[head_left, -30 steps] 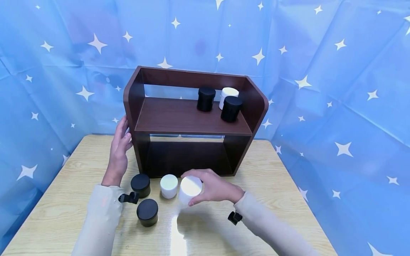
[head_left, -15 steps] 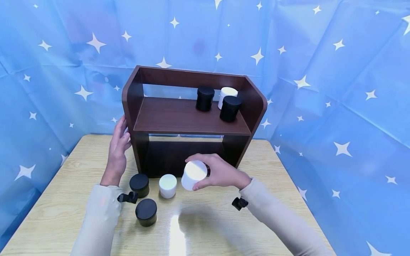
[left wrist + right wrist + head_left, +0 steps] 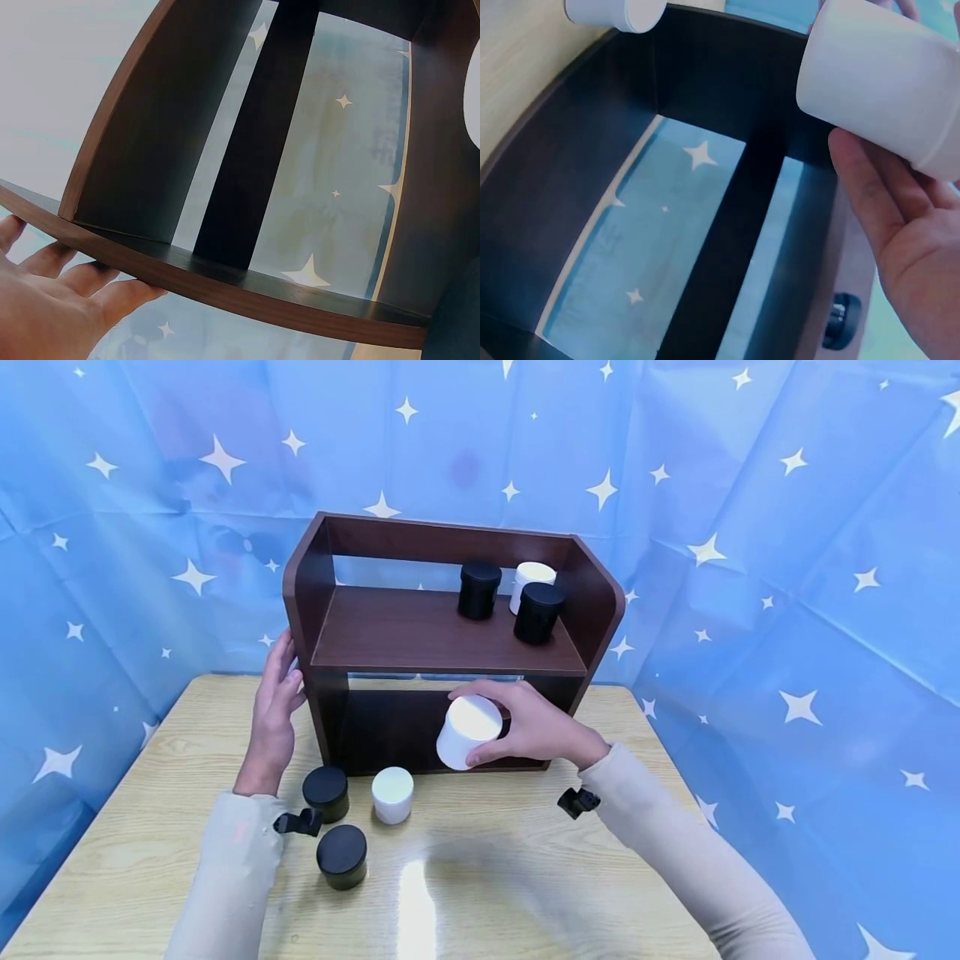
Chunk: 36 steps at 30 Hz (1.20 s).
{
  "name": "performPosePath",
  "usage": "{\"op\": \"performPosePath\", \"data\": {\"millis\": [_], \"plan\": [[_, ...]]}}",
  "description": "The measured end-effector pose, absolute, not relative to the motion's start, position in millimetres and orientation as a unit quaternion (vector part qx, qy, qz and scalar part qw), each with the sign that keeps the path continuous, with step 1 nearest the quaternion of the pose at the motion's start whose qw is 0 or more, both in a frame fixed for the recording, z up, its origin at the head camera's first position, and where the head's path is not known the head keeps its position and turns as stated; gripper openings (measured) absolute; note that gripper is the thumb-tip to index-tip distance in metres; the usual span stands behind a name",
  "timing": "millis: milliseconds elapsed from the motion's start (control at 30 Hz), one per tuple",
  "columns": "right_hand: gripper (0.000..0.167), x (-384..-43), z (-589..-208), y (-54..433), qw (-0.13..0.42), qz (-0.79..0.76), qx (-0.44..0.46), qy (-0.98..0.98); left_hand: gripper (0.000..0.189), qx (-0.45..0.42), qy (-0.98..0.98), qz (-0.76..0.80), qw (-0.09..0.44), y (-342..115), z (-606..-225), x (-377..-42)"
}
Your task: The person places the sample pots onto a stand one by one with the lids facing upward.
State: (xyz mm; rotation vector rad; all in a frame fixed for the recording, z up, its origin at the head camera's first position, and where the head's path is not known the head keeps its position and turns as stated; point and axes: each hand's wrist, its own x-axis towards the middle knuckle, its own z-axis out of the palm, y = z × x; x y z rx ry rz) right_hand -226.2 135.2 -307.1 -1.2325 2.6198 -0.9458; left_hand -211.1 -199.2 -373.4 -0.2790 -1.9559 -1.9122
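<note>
My right hand (image 3: 543, 727) holds a white lidded jar (image 3: 467, 733) by its sides, raised off the table in front of the lower compartment. The jar tilts a little. In the right wrist view the fingers (image 3: 870, 191) lie along the white jar (image 3: 874, 82). My left hand (image 3: 273, 722) rests against the outer left side of a dark brown two-tier shelf (image 3: 405, 631). Its fingers (image 3: 49, 259) look nearly straight in the left wrist view. On the table, another white jar (image 3: 392, 795) stands beside two black jars, one behind (image 3: 326, 793) and one nearer (image 3: 342, 857).
Grouped on the upper tier's right side are a black jar (image 3: 479, 591), a white jar (image 3: 531, 578) and another black jar (image 3: 538, 614). The shelf stands on a light wooden table (image 3: 495, 893). A blue star-patterned cloth (image 3: 465, 443) hangs behind.
My right hand has lifted the white jar off the table and carried it up and slightly right, toward the shelf. The left hand stays at the shelf's side.
</note>
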Motion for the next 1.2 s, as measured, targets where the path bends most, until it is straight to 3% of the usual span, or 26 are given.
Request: {"op": "performPosePath", "data": {"millis": [933, 1200], "plan": [[0.067, -257, -260, 151, 0.022, -0.303, -0.360, 0.882, 0.057, -0.098, -0.707, -0.673, 0.193, -200, -374, -212], [0.064, -266, -243, 151, -0.012, -0.281, -0.349, 0.894, 0.057, -0.095, -0.709, -0.672, 0.194, -200, -372, -211]]}}
